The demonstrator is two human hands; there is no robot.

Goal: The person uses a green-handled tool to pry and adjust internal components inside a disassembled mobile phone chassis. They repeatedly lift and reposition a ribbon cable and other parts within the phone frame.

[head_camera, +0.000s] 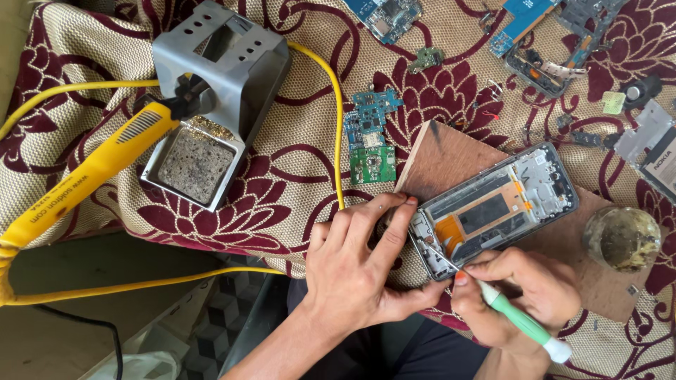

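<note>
Brown wood shows under the work: a small wooden board (451,158) lies on the patterned cloth (296,176) that covers the worktop, toward its near right part. On the board rests an opened phone frame (493,207), tilted, its lower left corner toward the person. The left hand (355,267) lies flat with its fingers together, the fingertips pressing the frame's left end and the board's edge to steady them. The right hand (517,292) is closed around a green-handled screwdriver (517,317), pinched between thumb and fingers, and the thin metal tip touches the lower left corner of the frame, just beside an orange flex strip inside it.

At the board's right edge stands a small round glass jar (622,238). On the cloth just left of the board lie a green circuit board (372,165) and, touching it from above, a blue circuit board (367,118). Toward the far left corner sits a grey metal soldering stand (232,63) with a dirty sponge tray in front, and a yellow soldering iron (84,179) rests in it, its yellow cable (331,84) looping over the cloth. More phone parts (549,42) are scattered along the far right edge.
</note>
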